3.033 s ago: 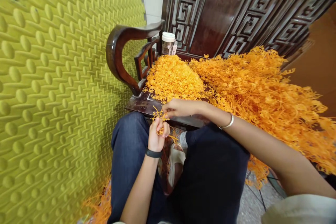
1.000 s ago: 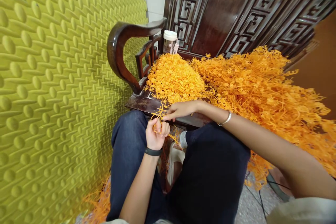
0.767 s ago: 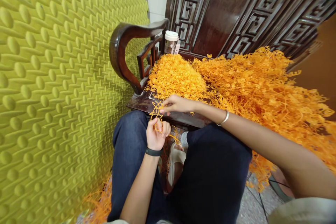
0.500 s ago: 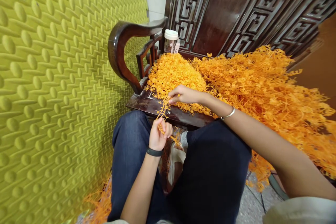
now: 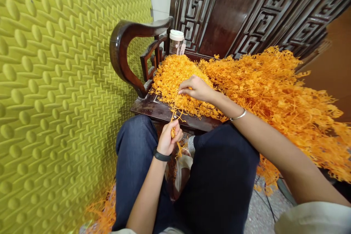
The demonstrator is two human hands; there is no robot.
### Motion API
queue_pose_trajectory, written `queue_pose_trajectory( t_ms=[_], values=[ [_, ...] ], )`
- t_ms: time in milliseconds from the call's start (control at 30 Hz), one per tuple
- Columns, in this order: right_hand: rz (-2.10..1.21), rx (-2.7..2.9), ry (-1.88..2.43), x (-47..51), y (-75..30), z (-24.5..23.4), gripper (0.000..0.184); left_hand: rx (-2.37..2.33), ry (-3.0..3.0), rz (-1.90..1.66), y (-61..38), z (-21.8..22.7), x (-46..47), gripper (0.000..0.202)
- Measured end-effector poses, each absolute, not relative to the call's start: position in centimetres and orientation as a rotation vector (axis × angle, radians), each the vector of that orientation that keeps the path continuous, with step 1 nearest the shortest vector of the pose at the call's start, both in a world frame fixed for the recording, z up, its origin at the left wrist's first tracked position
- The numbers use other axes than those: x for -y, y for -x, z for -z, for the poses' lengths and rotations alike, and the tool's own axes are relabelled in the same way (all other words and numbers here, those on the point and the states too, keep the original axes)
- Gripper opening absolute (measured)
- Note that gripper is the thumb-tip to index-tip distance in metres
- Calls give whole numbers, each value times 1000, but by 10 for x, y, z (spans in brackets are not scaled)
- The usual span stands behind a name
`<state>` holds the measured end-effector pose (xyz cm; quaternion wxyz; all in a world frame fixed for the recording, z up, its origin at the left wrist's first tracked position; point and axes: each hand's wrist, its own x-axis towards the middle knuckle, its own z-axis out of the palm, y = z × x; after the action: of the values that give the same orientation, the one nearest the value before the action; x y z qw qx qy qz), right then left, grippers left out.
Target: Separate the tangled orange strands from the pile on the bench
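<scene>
My left hand is closed around an orange plastic sprig above my knees, just in front of the seat's edge. My right hand reaches over the small, dense heap of orange pieces on the dark wooden bench seat, fingers curled together at the heap's surface. Whether a piece is pinched in them I cannot make out. A large pile of orange branched sprigs fills the seat to the right of my arm.
A jar with a white lid stands at the back of the seat beside the curved armrest. A yellow-green padded wall runs along the left. Orange scraps lie on the floor by my legs.
My right hand has moved from beside the left hand up and back onto the small heap. The left hand stays in place, still gripping the sprig.
</scene>
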<state>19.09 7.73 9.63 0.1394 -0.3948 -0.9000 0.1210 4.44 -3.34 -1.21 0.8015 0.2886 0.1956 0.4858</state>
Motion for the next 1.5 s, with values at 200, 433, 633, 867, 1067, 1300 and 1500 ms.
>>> queue_pose_trajectory(
  t_ms=[200,433,633,867,1067,1300,1500],
  values=[
    [-94,2495,1251,-75,-173,-98,24,-304,-502,-1020,-38,7,29,38],
    [28,2546,1227,-76,-160,-96,25,-425,-559,-1106,-36,5,27,38],
    [286,2399,1318,-98,-180,-117,30,-408,-575,-1126,-38,15,38,42],
    [475,2093,1590,-116,-235,-119,26,-403,-609,-1085,-54,33,47,41],
    [372,1996,1701,-138,-246,-81,32,-327,-546,-1146,-42,28,37,37],
    [205,2066,1617,-141,-251,-71,59,-333,-484,-1128,-38,15,35,47],
    [-147,2212,1347,-108,-215,-98,37,-323,-361,-1198,-39,12,36,51]
  ],
)
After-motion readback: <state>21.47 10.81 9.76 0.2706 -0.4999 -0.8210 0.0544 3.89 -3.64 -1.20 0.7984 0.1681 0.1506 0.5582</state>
